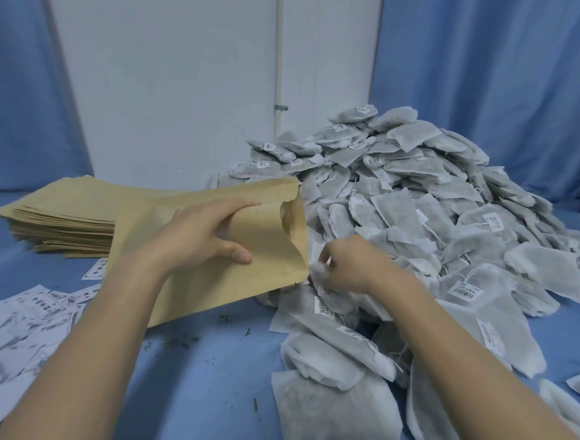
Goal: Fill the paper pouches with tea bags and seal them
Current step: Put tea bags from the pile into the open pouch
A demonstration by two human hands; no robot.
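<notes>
The left hand [205, 234] grasps a kraft pouch [245, 247] near its open mouth, holding it tilted above the blue table [201, 385], with the mouth facing the tea-bag heap [420, 201]. The right hand [350, 263], fingers curled, pinches a tea bag [319, 273] at the heap's near edge, just beside the pouch mouth. A stack [62, 217] of flat pouches lies behind the left hand. Printed labels [9, 330] are scattered at lower left.

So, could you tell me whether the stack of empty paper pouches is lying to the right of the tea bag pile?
No, the stack of paper pouches lies on the left of the table, while the tea bag pile is heaped to its right.
</notes>
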